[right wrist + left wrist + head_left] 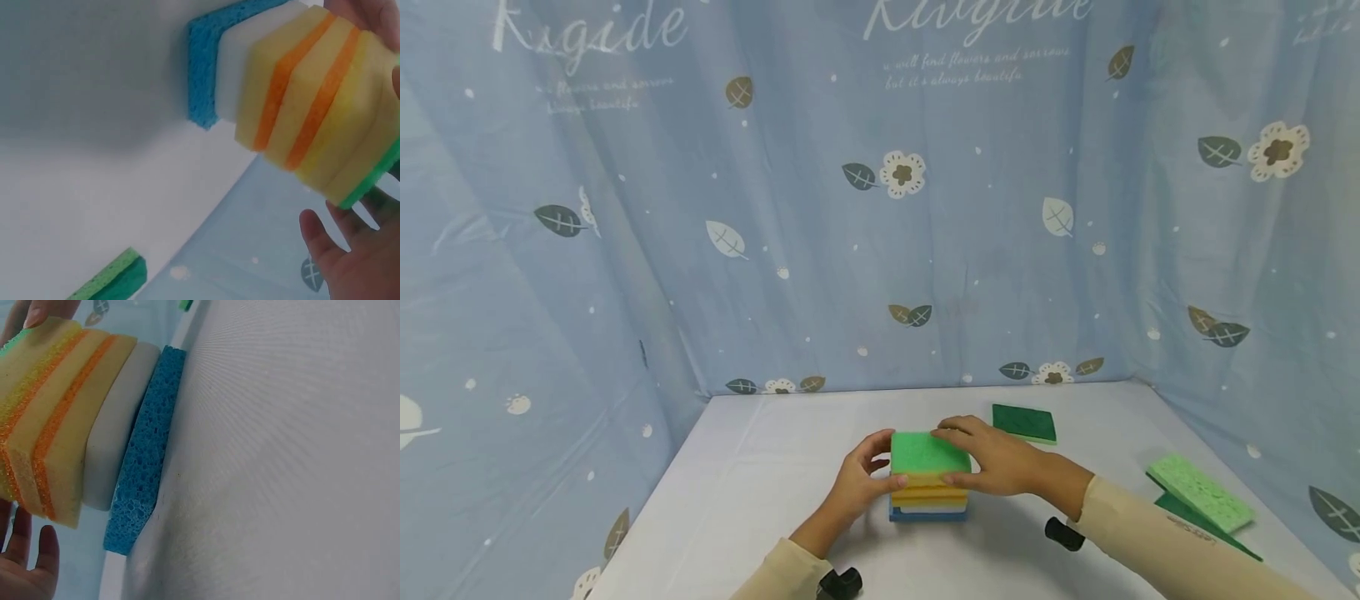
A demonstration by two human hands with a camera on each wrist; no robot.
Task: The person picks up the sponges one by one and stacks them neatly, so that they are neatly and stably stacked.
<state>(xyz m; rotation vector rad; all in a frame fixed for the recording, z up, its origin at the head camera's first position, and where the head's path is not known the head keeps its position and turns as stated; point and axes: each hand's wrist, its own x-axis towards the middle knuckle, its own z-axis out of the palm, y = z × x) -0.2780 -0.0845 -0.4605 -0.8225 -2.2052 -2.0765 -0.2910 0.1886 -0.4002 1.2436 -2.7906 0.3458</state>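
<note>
On the white table stands a sponge stack point(928, 492): a blue sponge point(147, 450) lowest, a white block point(119, 437) over it, several yellow layers with orange bands, and a green-topped sponge point(925, 452) uppermost. My left hand point(857, 479) rests around the upper left side, thumb at the front corner and fingers bent towards the back. From the right, my right hand point(1000, 458) holds the top sponge, its thumb at the front and fingers at the rear edge. In the right wrist view, the right hand point(365, 250) has fingers against the green edge.
A dark green pad point(1024, 422) lies behind the right hand. Farther right, a light green sponge point(1201, 492) overlaps another dark green pad point(1206, 525). A blue patterned curtain point(820, 208) hangs behind and beside the white table point(760, 492).
</note>
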